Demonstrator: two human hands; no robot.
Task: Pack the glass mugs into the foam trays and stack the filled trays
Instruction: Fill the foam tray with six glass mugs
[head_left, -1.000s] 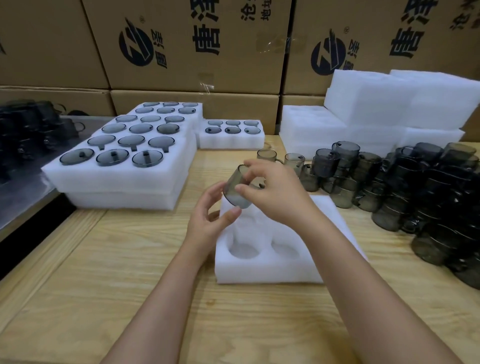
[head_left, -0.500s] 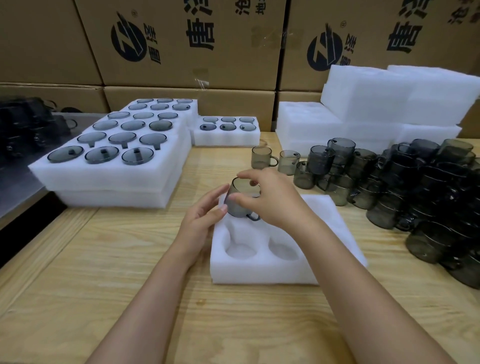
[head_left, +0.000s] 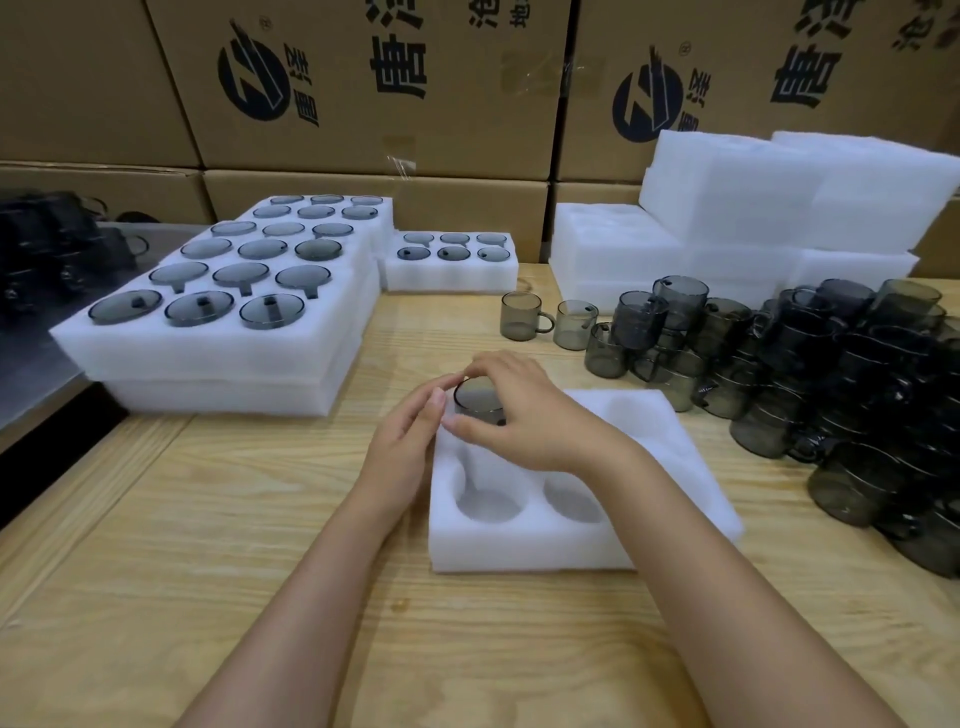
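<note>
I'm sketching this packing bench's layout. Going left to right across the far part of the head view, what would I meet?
From the left: dark blurred glassware → stacked filled foam trays → small six-slot filled tray → lone upright mug → heap of loose mugs.

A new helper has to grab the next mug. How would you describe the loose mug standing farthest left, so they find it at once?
Start at the heap of dark mugs on the right of the table. Follow its back edge leftward toward the small foam tray. The mug is the very last one on the left: upright, unstacked, handle pointing right.
</note>
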